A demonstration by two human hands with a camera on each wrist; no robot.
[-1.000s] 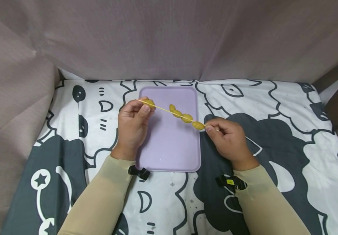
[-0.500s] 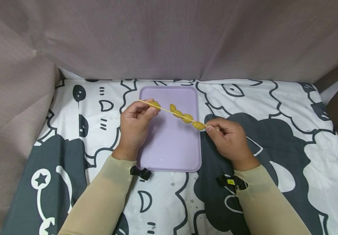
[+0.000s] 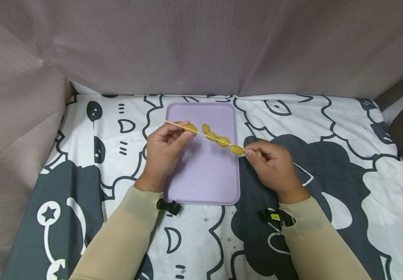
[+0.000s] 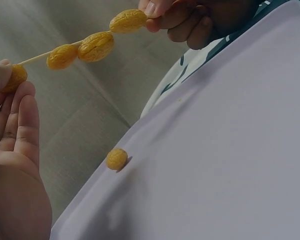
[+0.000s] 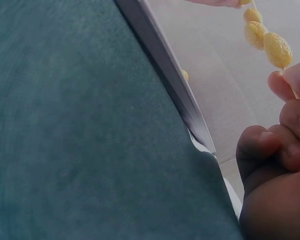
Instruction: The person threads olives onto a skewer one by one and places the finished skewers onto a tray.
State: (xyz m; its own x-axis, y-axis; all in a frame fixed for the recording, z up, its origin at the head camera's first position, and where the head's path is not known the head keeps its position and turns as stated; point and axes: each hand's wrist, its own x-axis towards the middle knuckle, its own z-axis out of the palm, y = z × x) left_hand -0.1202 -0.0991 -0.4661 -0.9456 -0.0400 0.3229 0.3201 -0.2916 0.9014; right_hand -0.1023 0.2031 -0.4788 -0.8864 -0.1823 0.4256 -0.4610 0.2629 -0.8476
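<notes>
A thin wooden skewer (image 3: 201, 133) slants over the tray, its tip at the left and its other end lower at the right. My right hand (image 3: 273, 163) pinches that right end between thumb and forefinger. Three wrinkled yellow dried fruits, one of them (image 4: 96, 47) largest in the left wrist view, are threaded on it toward the right hand. Another dried fruit (image 3: 191, 129) sits near the tip, pinched between the thumb and fingers of my left hand (image 3: 163, 151); the skewer's tip shows beyond it. One loose dried fruit (image 4: 117, 159) lies on the tray near its edge.
The lilac rectangular tray (image 3: 201, 182) lies on a patterned black-and-white cloth (image 3: 117, 109) beneath both hands. Grey-brown fabric (image 3: 187, 46) hangs behind and at the left side. A camera strap (image 3: 276, 217) is on each wrist.
My left hand has moved right and slightly down, sliding its dried fruit along the skewer toward the others, with more of the tip showing behind it. My right hand stays nearly still.
</notes>
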